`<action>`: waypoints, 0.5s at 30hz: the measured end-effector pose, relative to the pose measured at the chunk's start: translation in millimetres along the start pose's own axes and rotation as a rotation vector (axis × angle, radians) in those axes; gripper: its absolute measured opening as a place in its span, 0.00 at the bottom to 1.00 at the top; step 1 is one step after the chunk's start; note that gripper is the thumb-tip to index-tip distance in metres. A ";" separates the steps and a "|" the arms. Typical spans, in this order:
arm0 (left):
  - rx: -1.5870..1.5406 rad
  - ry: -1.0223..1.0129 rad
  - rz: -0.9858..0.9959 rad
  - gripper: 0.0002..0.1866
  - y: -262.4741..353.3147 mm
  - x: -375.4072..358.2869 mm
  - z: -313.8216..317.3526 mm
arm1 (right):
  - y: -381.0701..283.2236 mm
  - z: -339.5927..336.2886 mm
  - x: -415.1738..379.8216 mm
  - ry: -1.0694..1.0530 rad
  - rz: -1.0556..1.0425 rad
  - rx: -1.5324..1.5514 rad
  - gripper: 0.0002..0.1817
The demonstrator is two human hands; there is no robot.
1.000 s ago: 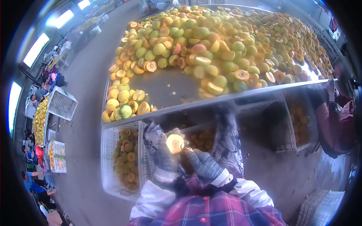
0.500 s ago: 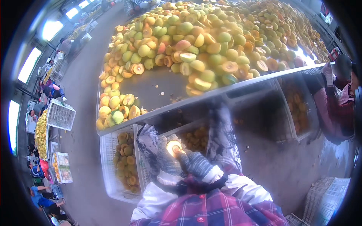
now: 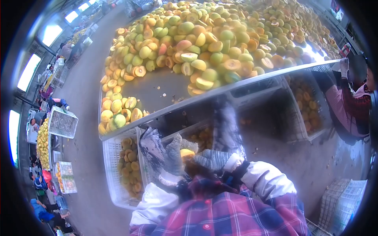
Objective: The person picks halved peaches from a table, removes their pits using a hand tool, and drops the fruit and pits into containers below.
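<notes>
Both hands wear grey knitted gloves and meet low in front of my plaid shirt. My left hand (image 3: 173,154) is wrapped round a yellow-orange fruit piece (image 3: 186,153). My right hand (image 3: 210,159) reaches in from the right, its fingers at the edge of the same fruit; whether it holds anything of its own is hidden. Beyond the hands, halved and whole yellow-green fruit (image 3: 197,51) is heaped on a metal-edged table (image 3: 157,88). Below its edge, a white crate (image 3: 114,173) of fruit stands to the left, and more fruit (image 3: 204,137) lies in a container between my legs.
A co-worker (image 3: 350,102) sits at the table's right end, a gloved hand at its edge. Another fruit crate (image 3: 307,106) is below the table. Stacked crates (image 3: 340,204) stand at lower right. Other people, crates and a fruit table (image 3: 43,143) are far left.
The fruit in my left hand has turned from its bright cut face to a yellow side. My right hand has shifted right and lies more level. The view has shifted slightly.
</notes>
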State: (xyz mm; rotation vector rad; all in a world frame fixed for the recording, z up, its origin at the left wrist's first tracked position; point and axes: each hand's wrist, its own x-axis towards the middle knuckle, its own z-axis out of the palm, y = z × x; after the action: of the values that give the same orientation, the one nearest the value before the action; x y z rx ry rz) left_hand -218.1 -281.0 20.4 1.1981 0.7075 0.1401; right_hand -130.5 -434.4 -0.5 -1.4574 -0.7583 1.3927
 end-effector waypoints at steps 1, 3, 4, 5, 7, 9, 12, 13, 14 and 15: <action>0.108 0.047 0.035 0.27 5.1 -3.5 2.5 | -1.4 2.4 -0.8 0.000 -0.005 -0.007 0.33; 0.113 0.044 0.088 0.27 19.4 -13.7 9.9 | -8.0 11.9 -4.6 -0.002 -0.096 0.100 0.30; 0.118 0.041 0.131 0.27 23.9 -17.0 12.3 | -10.6 14.8 -7.3 -0.002 -0.102 0.093 0.30; 0.116 0.040 0.141 0.27 23.9 -16.8 12.2 | -12.9 17.8 -10.5 0.038 -0.186 0.037 0.28; 0.061 0.068 0.092 0.27 35.5 -19.9 21.0 | -16.4 23.4 -16.8 0.120 -0.355 -0.074 0.24; 0.150 0.115 0.008 0.15 79.0 -46.7 46.5 | -16.3 29.0 -21.7 0.201 -0.518 -0.180 0.20; 0.171 0.148 -0.074 0.15 83.0 -59.9 50.9 | -7.5 17.3 -10.6 -0.001 -0.387 -0.232 0.18; 0.099 0.124 -0.060 0.15 70.1 -54.3 44.4 | -20.2 15.4 -16.3 -0.051 -0.221 -0.176 0.19; 0.025 0.099 -0.046 0.19 55.5 -46.2 36.7 | -28.5 13.5 -20.2 -0.101 -0.055 -0.123 0.21; -0.052 0.075 -0.031 0.24 40.8 -36.0 28.6 | -15.5 18.3 -17.1 -0.097 -0.058 -0.134 0.21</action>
State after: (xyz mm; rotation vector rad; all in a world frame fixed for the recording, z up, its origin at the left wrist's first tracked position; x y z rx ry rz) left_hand -219.2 -304.7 77.1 1.1367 0.7832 0.1776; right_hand -148.3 -440.6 22.1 -1.4665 -0.9647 1.3981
